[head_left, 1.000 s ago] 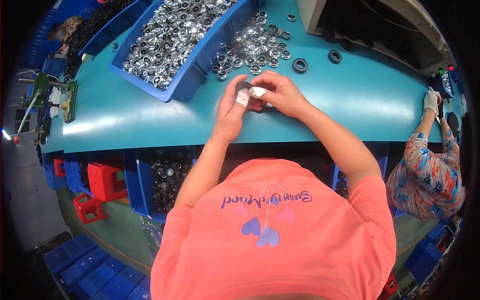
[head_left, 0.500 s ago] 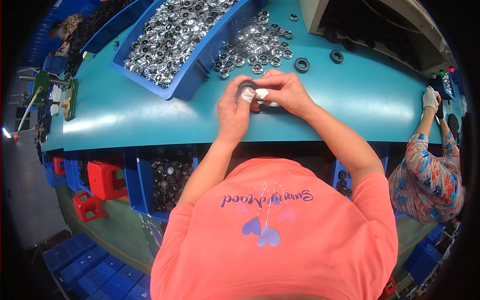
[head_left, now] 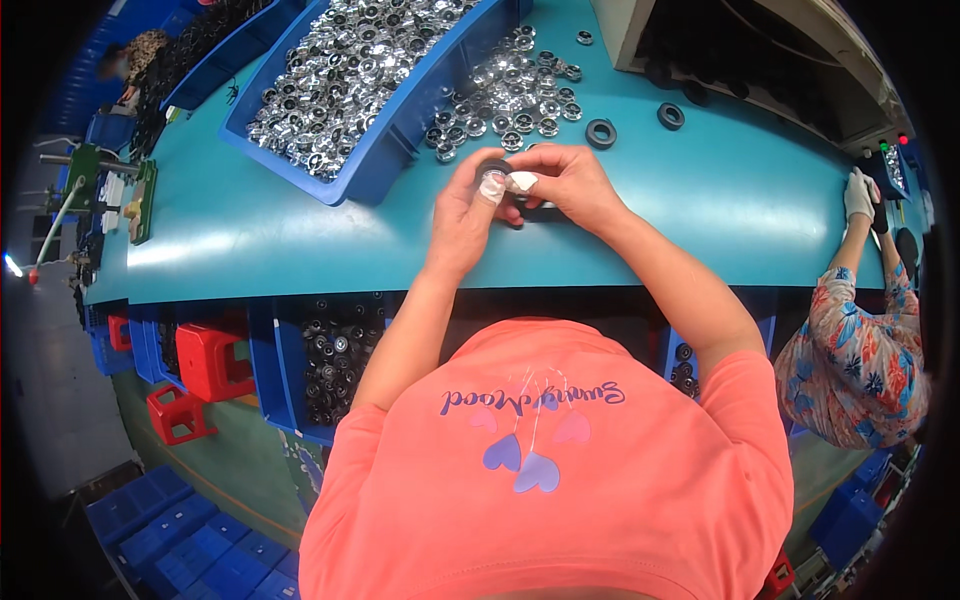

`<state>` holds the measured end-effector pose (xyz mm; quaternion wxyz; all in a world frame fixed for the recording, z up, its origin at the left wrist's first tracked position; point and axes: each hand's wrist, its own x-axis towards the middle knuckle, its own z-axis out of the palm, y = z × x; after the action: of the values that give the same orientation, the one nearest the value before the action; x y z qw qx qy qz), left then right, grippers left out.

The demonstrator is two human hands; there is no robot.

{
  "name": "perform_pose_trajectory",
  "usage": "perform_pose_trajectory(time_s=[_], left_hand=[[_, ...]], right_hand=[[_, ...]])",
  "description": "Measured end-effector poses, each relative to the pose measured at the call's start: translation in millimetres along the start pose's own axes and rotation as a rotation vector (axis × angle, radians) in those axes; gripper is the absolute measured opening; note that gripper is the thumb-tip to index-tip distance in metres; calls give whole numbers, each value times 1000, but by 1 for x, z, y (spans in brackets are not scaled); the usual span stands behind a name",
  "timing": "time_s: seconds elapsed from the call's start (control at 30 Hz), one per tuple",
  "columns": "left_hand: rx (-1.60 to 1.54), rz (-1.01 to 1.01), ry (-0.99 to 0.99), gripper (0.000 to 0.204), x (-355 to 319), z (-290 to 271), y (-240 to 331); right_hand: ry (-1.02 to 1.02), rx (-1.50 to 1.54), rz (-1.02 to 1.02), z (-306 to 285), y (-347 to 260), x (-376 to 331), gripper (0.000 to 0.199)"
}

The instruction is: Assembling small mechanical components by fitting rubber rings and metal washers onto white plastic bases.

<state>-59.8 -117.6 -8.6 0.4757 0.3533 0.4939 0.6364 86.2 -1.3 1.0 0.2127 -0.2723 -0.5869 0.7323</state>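
My left hand (head_left: 464, 215) is closed around a small black rubber tyre (head_left: 492, 165), its taped thumb laid across the tyre's face. A silvery edge shows inside the ring, though my thumb covers most of it. Coming in from the right, my right hand (head_left: 575, 185) has its fingers curled in, with its white-taped thumb against the tyre's right side. Something dark shows beneath my right fingers, too covered to make out. Just beyond my hands, shiny chrome wheel hubs (head_left: 515, 95) lie in a loose heap on the teal table (head_left: 640, 240).
A blue bin (head_left: 375, 160) heaped with chrome hubs stands at the far left. Two loose black tyres (head_left: 671, 116) lie at the right, near a pale open-fronted box (head_left: 625, 40) with dark contents. Farther right works another person, a gloved hand (head_left: 858, 195) at the table.
My hands stay together at the tyre; the right fingers and thumb have shifted slightly. At the right, the other person's gloved hand has moved a little.
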Motion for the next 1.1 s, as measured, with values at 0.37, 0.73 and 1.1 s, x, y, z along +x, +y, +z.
perform_pose_trajectory(time_s=[0.37, 0.73, 1.1], left_hand=[[191, 128, 160, 26, 8, 17, 8], [44, 37, 118, 32, 17, 7, 1], [30, 47, -9, 68, 15, 13, -2]], right_hand=[[-40, 64, -167, -5, 5, -2, 33], [106, -12, -270, 7, 13, 0, 30], [-5, 108, -34, -7, 1, 4, 36]])
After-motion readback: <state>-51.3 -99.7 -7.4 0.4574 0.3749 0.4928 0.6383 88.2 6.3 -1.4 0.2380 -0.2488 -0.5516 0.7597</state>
